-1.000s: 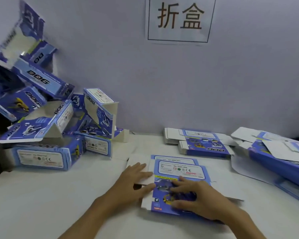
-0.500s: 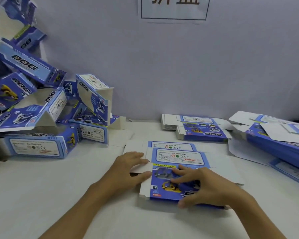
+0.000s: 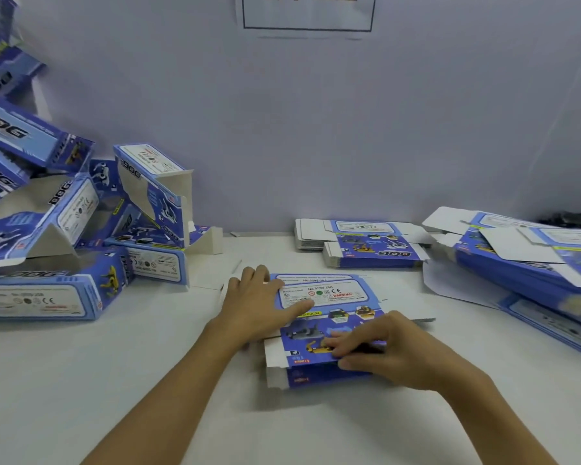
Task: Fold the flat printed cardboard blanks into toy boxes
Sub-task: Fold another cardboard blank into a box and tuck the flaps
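Observation:
A flat blue printed cardboard blank (image 3: 332, 293) with a white label panel lies on the white table (image 3: 114, 380) in front of me. My left hand (image 3: 252, 303) rests flat on the blank's left part, fingers straight and thumb lying across the label panel. My right hand (image 3: 393, 354) pinches the blank's near edge, fingertips on the printed top and thumb at the edge. That near edge stands slightly off the table, showing a narrow side panel and a white end flap at the left.
Several folded blue boxes (image 3: 81, 229) lie heaped at the left against the wall. A stack of flat blanks (image 3: 373, 246) sits at the back centre. A larger stack of blanks (image 3: 524, 263) lies at the right. A paper sign (image 3: 307, 11) hangs on the wall.
My left hand has slid further onto the blank, its thumb now on the label panel. My right hand has curled round the near edge, which has risen off the table.

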